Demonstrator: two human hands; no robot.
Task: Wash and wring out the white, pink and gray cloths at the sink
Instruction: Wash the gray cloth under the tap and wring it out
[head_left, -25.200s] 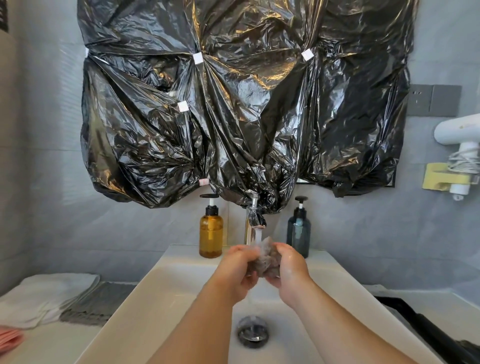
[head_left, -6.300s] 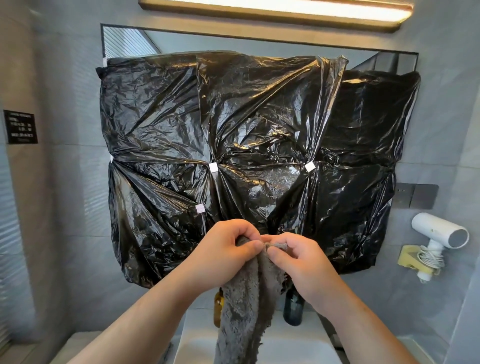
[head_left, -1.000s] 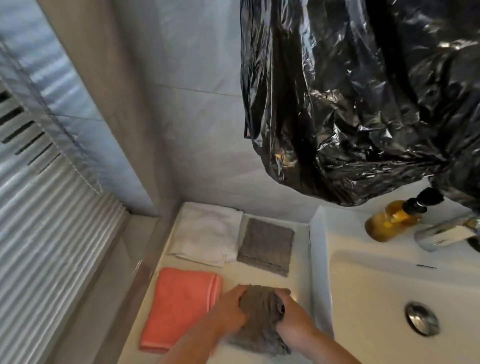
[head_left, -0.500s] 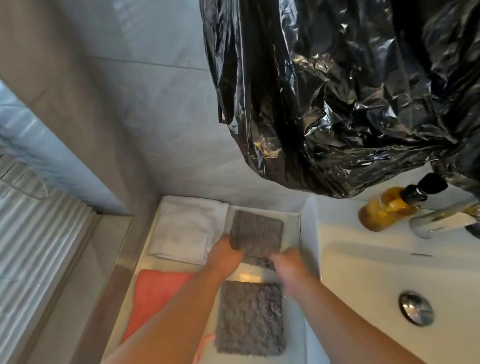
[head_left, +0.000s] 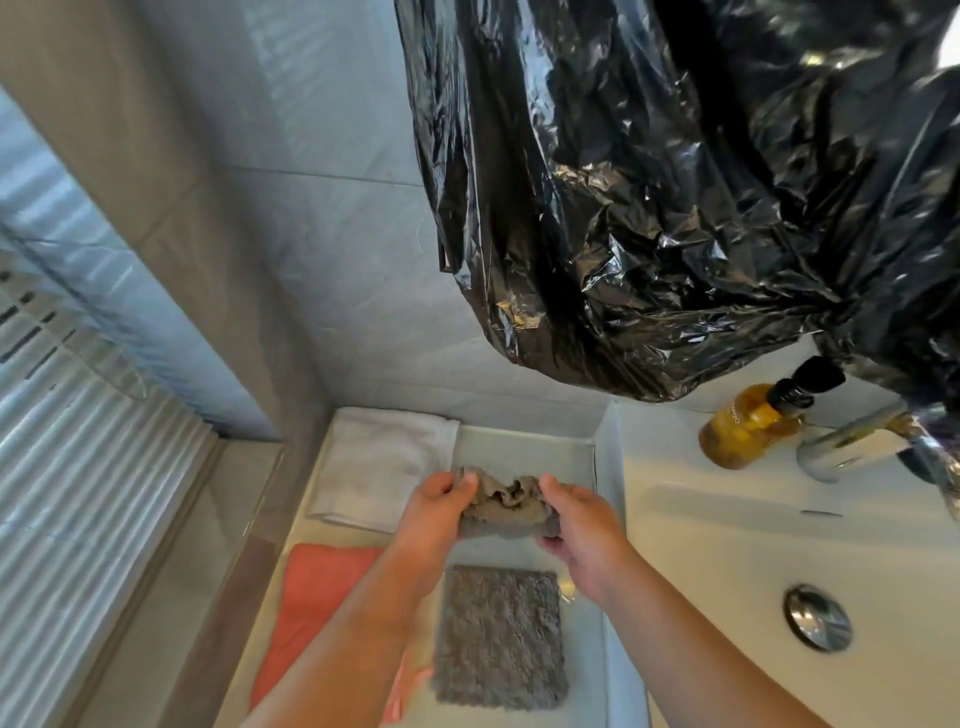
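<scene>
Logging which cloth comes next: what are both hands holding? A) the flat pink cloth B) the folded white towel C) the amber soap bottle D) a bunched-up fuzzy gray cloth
D: the left hand and the right hand each grip one end of the bunched-up fuzzy gray cloth.

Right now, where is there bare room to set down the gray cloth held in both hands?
A bare counter strip behind the bunched gray cloth, bordered by the white towel, back wall and sink edge. The sink basin around the drain is bare too. Crowded in front: pink cloth beside flat gray cloth.
</scene>
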